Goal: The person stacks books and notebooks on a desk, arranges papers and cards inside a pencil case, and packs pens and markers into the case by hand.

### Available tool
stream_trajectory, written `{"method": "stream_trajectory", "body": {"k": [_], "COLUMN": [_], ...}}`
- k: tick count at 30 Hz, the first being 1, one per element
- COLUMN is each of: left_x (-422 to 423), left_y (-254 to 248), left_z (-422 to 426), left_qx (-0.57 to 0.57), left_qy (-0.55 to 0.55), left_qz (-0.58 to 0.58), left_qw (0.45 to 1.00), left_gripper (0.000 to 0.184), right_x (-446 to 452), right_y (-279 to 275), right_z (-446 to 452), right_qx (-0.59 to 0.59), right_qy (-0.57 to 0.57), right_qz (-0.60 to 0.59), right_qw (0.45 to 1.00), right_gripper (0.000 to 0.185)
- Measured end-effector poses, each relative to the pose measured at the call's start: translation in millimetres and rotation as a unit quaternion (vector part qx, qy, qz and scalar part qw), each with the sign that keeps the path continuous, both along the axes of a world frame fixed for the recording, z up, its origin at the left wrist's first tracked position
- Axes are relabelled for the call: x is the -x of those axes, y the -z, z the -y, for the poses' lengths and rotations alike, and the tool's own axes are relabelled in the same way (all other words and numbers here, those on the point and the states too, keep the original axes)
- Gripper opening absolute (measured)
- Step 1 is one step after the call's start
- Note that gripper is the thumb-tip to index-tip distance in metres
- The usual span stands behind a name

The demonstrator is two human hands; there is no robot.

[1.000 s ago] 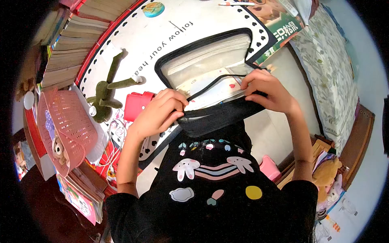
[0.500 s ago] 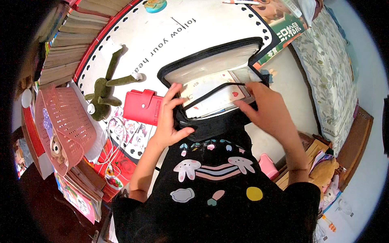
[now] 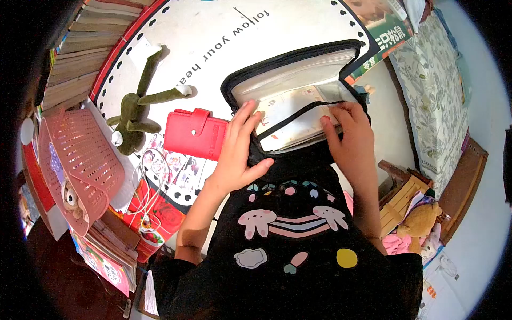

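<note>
A black-edged zip case (image 3: 290, 60) lies open at the table's front edge, its clear sleeves showing. Inside it is a cream-coloured booklet or card stack (image 3: 296, 114) with small red prints, crossed by a black strap or edge. My left hand (image 3: 237, 149) rests at the case's left side, fingers apart, fingertips on its inner edge. At the right side, my right hand (image 3: 349, 130) has thumb and fingers bent around the black strap's end and the booklet's corner; whether it grips them is unclear. A red wallet (image 3: 196, 133) with a snap lies just left of my left hand.
A green plush figure (image 3: 133, 114) lies on the white table mat (image 3: 213, 32). At the left are a pink basket (image 3: 88, 160), white cables (image 3: 140, 200) and rows of books (image 3: 88, 58). A leaf-patterned cloth (image 3: 429, 101) and a brown plush (image 3: 420, 220) are at the right.
The case has opened wider and shifted right in view. My left hand has let go of its edge and spread its fingers; my right hand has moved slightly along the right side.
</note>
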State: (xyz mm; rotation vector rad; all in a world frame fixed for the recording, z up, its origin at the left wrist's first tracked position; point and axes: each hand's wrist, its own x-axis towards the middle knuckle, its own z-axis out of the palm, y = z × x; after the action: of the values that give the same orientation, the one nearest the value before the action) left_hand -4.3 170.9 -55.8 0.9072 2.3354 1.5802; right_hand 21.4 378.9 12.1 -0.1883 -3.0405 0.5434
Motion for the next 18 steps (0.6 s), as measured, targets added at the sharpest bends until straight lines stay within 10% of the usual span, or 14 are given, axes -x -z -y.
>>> {"method": "stream_trajectory", "body": {"k": [18], "left_x": [7.8], "left_y": [-1.5], "left_z": [-0.3], "left_qx": [-0.024], "left_qy": [0.032], "left_qz": [-0.017], "left_qw": [0.999], "left_gripper": [0.054], "right_x": [-0.8], "right_y": [-3.8], "right_z": [-25.9], "right_qx": [0.219], "right_qy": [0.059], "right_qz": [0.171], "right_qw": [0.959], "right_gripper": [0.023]}}
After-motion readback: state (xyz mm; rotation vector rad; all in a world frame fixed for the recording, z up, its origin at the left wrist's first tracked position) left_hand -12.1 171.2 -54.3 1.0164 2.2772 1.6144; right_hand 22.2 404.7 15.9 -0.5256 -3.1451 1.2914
